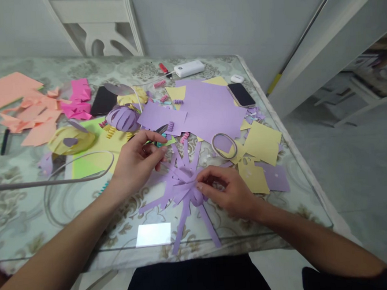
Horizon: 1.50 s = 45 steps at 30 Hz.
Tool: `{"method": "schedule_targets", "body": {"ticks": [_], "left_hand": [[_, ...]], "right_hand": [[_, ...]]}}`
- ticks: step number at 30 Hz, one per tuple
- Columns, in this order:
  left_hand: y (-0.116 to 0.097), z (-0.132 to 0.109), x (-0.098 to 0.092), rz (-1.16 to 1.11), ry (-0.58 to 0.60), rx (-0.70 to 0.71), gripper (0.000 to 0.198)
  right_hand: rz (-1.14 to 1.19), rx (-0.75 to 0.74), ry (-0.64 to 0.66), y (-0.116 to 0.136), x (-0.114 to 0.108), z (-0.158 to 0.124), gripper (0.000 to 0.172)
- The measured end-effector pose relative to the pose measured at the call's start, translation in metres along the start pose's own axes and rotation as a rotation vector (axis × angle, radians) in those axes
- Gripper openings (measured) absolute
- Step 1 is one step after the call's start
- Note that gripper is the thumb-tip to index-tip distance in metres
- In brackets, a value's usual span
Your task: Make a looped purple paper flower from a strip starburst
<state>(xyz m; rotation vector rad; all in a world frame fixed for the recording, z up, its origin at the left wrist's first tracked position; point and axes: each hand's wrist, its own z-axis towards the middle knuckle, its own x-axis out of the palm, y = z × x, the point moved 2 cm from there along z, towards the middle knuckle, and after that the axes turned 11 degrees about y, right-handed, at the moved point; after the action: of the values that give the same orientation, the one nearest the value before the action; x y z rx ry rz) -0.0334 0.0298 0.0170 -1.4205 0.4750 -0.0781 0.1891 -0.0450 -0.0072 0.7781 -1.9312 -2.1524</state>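
Observation:
A bundle of purple paper strips (183, 185) fans out on the glass table (25, 209), joined at a small purple hub. My right hand (228, 191) is closed in a pinch on that hub, holding the strips together. My left hand (138, 160) hovers just left of the strips with its fingers curled round a small dark object with a teal part, perhaps scissors; I cannot make it out clearly. A finished purple paper lantern ball (122, 118) sits behind my left hand.
Purple sheets (207, 108), yellow squares (262, 142) and a tape ring (225, 145) lie to the right. Pink and peach scraps (42, 111) lie at left. A phone (241, 94) and a white power bank (190, 68) rest at the back. The table edge runs along the right.

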Motion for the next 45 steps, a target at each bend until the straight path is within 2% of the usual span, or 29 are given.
{"method": "schedule_targets", "body": {"ticks": [9,18,27,35,45], "left_hand": [[-0.0014,-0.0001,0.0004,-0.057,-0.025,0.017,0.016],[-0.0037,-0.001,0.0,-0.02,0.024,0.028,0.017],[-0.0032,-0.001,0.001,-0.01,0.014,0.005,0.01],[-0.0023,-0.0029,0.0007,-0.012,0.024,-0.075,0.013],[0.0003,0.0001,-0.0038,0.082,-0.039,0.079,0.015]], "right_hand": [[0.006,-0.001,0.009,-0.0008,-0.0002,0.0001,0.005],[-0.004,-0.006,0.002,-0.0014,0.0003,0.0,0.005],[-0.005,0.003,0.011,0.0,0.0001,-0.0002,0.005],[-0.008,0.002,0.008,-0.0009,0.0003,0.0,0.005],[-0.027,-0.009,0.011,-0.0006,0.0002,-0.0006,0.005]]}}
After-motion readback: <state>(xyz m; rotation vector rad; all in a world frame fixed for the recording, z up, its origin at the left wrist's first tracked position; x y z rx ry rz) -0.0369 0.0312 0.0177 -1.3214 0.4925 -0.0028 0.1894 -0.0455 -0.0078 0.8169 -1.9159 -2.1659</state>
